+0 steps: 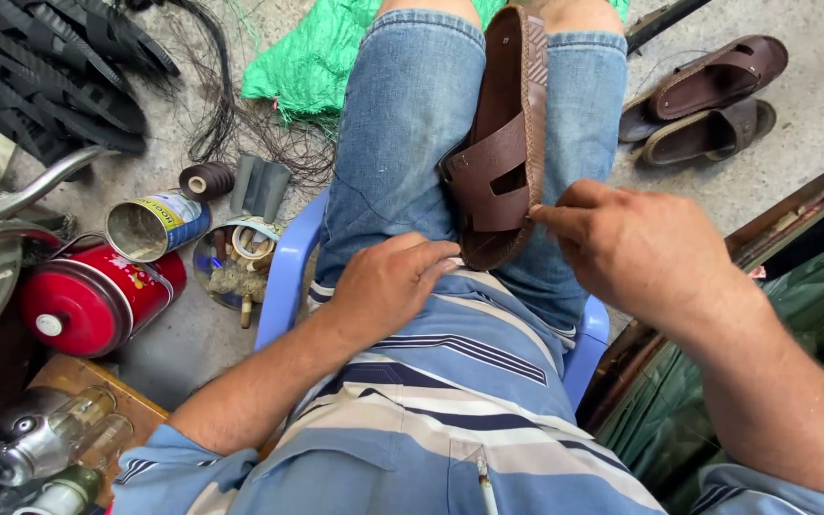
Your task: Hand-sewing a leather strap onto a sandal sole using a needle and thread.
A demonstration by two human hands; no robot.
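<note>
- The left hand (388,281) lies loosely curled on the lap, fingertips touching the heel end of the brown sandal (503,143); it grasps nothing
- The right hand (636,248) pinches something fine at the sandal's edge just beside the strap, perhaps a thread; I cannot tell what
- The sandal stands on its side between the thighs, beyond both hands
- It seems light, with a stiff sole and soft leather strap; the sole edge looks the best place to hold
- Far right of the grip, two more sandals (708,95) lie on the floor; far left, an open tin can (154,227)
</note>
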